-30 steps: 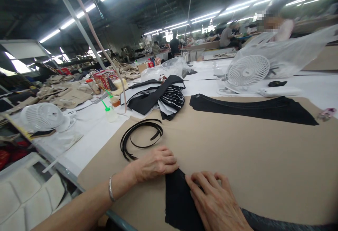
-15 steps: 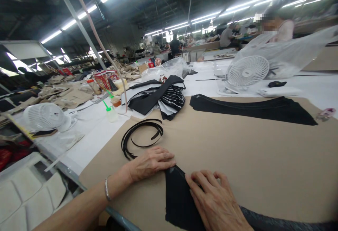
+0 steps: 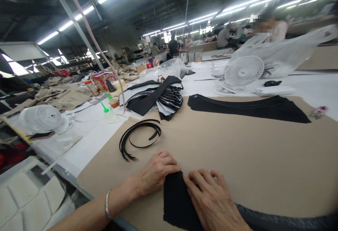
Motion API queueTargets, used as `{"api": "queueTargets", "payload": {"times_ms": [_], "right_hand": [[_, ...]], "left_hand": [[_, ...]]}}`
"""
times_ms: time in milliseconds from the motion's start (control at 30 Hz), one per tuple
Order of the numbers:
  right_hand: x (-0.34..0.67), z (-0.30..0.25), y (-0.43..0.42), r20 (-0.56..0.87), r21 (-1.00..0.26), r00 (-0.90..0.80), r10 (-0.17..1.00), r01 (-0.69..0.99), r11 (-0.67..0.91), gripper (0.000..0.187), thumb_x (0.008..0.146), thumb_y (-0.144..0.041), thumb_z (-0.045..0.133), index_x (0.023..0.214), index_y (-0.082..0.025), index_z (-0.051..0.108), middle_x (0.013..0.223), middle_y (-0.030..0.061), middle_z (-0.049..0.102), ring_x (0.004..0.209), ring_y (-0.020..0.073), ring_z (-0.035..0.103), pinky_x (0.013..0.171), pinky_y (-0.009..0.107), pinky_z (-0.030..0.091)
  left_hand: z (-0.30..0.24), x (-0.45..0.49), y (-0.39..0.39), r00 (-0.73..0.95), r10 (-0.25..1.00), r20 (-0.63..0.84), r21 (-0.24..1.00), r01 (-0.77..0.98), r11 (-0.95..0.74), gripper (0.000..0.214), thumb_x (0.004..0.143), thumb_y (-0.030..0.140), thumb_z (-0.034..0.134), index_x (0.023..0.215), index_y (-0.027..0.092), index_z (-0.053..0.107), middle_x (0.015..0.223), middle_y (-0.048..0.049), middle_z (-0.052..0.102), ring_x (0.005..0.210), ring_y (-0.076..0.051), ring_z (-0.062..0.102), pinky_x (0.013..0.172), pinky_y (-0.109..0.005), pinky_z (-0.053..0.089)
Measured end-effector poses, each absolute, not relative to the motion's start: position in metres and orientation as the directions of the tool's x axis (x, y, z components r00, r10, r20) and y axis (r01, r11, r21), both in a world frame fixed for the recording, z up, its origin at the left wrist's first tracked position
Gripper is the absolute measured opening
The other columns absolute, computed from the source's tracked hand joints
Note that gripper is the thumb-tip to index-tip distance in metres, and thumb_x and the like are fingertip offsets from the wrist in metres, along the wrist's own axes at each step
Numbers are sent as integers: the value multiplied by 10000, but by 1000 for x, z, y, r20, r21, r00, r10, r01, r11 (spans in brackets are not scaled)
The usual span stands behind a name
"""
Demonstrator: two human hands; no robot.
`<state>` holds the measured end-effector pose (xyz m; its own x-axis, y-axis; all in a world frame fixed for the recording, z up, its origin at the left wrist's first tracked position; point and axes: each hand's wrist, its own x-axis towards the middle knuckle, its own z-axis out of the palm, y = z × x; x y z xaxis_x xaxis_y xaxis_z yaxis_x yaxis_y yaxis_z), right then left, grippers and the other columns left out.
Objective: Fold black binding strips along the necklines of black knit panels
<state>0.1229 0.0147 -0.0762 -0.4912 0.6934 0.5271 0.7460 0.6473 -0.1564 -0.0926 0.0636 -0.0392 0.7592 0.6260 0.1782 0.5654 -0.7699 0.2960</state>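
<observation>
A black fabric piece (image 3: 175,199) lies on the brown sheet (image 3: 237,153) at the near edge, its long curved strip running off to the right. My left hand (image 3: 160,171) is closed on its top corner, fingertips pressed together at the edge. Against the fabric's upper right edge, my right hand (image 3: 211,195) grips with bent fingers; the thumb is hidden beneath. Just beyond my left hand lies a loose coil of thin black strips (image 3: 139,139). A second black fabric piece (image 3: 245,107) rests flat farther back.
A pile of black cut pieces (image 3: 158,97) sits beyond the coil. White fans stand at left (image 3: 41,118) and back right (image 3: 243,72). Green-tipped bottles (image 3: 108,113) are on the white table. A clip (image 3: 319,112) lies at far right. A co-worker (image 3: 277,30) is behind plastic film.
My left hand has moved slightly right along the fabric's top edge, closer to my right hand, and its fingers have drawn in. The pale mark at the corner is no longer visible.
</observation>
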Motion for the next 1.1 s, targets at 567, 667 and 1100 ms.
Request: {"api": "queueTargets", "payload": {"times_ms": [567, 667, 1100], "right_hand": [[124, -80, 18, 516, -165, -502, 694, 737, 656, 367, 741, -164, 668, 1093, -228, 588, 969, -1, 621, 883, 195, 505, 837, 406, 290], [124, -78, 18, 506, -163, -508, 697, 737, 656, 359, 745, -165, 670, 1088, -228, 588, 968, 0, 621, 882, 196, 501, 834, 407, 290], [121, -71, 15, 499, -119, -529, 686, 742, 659, 389, 735, -111, 614, 1113, -196, 577, 965, 26, 629, 933, 224, 507, 893, 450, 273]], "left_hand": [[-43, -99, 57, 760, 632, 153, 262, 585, -767, 414, 922, 86, 342, 1231, 270, 548, 1027, -25, 662, 991, -178, 529, 954, -387, 311], [-41, -97, 57, 758, 635, 148, 247, 594, -766, 388, 945, 121, 359, 1238, 295, 544, 1007, -11, 664, 983, -173, 531, 952, -382, 305], [-33, -92, 40, 800, 589, 113, 28, 590, -807, 329, 970, 159, 383, 1279, 176, 494, 1139, -63, 641, 1090, -187, 520, 1017, -363, 306]]}}
